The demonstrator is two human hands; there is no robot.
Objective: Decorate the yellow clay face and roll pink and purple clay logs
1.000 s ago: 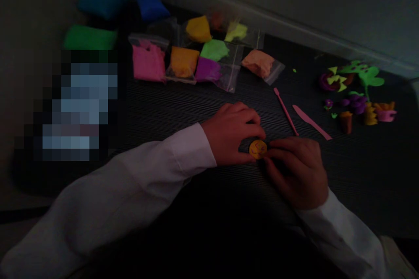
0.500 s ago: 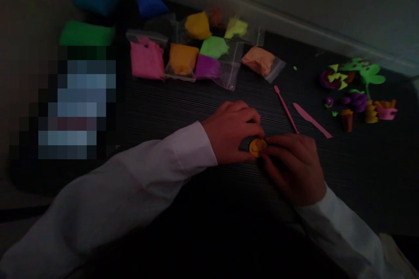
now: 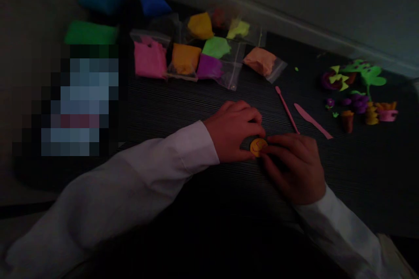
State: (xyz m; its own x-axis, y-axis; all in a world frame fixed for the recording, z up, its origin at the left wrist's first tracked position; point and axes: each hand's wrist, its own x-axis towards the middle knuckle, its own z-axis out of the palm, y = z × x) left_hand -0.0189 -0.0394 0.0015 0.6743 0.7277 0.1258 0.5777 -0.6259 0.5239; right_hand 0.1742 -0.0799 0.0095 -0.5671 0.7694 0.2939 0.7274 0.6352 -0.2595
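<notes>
A small round yellow clay disc (image 3: 257, 147) with a thin, darker curved line on its face lies low over the dark table, between my hands. My left hand (image 3: 234, 133) steadies it from the left, thumb at its near edge and index finger at its far edge. From the right, the fingertips of my right hand (image 3: 294, 168) are pinched together over the disc's right side. Whatever sits between those fingertips is too small and dark to make out. Just beyond my right hand lie a thin pink modelling stick (image 3: 287, 109) and a pink plastic knife (image 3: 312, 120).
Bags of coloured clay, such as pink (image 3: 150, 59), orange (image 3: 186, 59) and peach (image 3: 261, 61), line the table's far side. Several small clay models, including a green flower (image 3: 373, 76) and a brown cup (image 3: 347, 122), stand at right. A blurred-out patch (image 3: 83, 104) covers the left.
The line on the disc's face has a different, more looped shape. My right fingertips have shifted slightly on the disc; my left hand keeps its hold. The whole view has moved a little.
</notes>
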